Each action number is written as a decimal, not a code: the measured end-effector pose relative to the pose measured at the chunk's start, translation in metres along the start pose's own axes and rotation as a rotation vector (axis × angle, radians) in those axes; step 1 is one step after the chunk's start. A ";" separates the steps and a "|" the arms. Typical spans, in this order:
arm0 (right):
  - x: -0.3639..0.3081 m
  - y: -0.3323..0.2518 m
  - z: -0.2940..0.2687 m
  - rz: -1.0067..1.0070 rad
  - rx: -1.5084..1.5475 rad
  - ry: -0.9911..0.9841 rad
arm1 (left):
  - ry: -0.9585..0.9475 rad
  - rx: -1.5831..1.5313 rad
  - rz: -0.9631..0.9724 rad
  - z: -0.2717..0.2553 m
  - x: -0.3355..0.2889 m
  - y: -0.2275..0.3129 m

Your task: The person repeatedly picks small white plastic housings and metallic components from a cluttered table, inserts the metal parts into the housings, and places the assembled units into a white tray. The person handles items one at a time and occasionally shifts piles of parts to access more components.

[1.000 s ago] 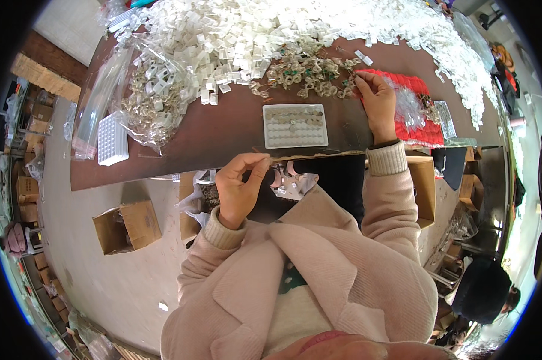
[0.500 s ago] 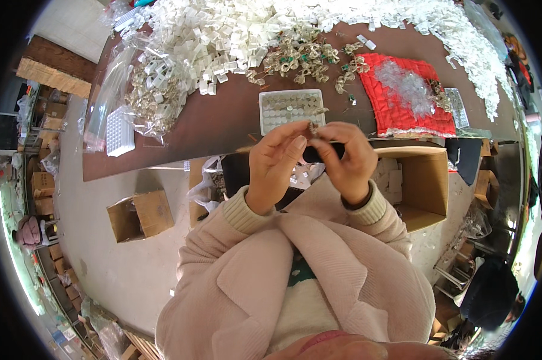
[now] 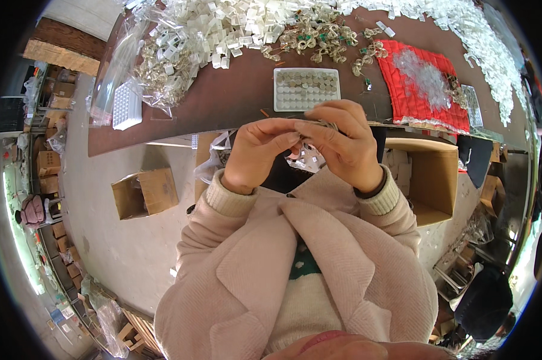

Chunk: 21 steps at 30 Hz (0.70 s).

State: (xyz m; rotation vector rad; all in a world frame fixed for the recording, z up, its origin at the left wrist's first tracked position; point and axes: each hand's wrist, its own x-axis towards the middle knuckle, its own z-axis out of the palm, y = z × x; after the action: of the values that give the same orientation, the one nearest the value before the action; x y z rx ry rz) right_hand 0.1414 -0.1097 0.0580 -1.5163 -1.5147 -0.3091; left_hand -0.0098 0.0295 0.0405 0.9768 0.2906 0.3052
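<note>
My left hand (image 3: pixel 254 153) and my right hand (image 3: pixel 348 144) meet fingertip to fingertip just off the table's near edge. Between them is a small, thin, brownish wire-like piece (image 3: pixel 326 124), mostly covered by my fingers. Both hands are closed in a pinch on it. Just beyond my fingers lies a white tray (image 3: pixel 277 90) with rows of small round greyish pieces. Farther back are tangled clumps of beige coiled pieces with green bits (image 3: pixel 319 37).
A heap of small clear-white plastic pieces (image 3: pixel 235 27) covers the back of the table (image 3: pixel 223 96). A filled clear bag (image 3: pixel 163 75) and white tray stack (image 3: pixel 127 108) lie left. Right is a red cloth (image 3: pixel 403 111). Cardboard boxes (image 3: pixel 160 191) (image 3: pixel 436 180) stand below.
My hands have turned, with the right fingers now bent over the small piece. The whole view has shifted a little, so the table sits higher and farther right.
</note>
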 end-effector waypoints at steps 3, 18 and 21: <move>-0.004 0.000 0.002 0.066 0.231 -0.067 | -0.007 0.082 -0.034 0.001 -0.005 0.009; -0.009 -0.020 0.018 0.082 0.073 0.123 | 0.172 -0.133 0.221 0.018 -0.011 -0.013; -0.012 -0.020 0.025 0.099 0.021 0.113 | 0.281 -0.255 0.243 0.023 -0.008 -0.028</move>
State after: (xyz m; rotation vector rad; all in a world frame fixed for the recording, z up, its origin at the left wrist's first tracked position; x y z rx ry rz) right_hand 0.1110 -0.1025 0.0444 -1.5265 -1.3458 -0.3146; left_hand -0.0053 -0.0056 0.0295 0.7159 0.3789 0.6878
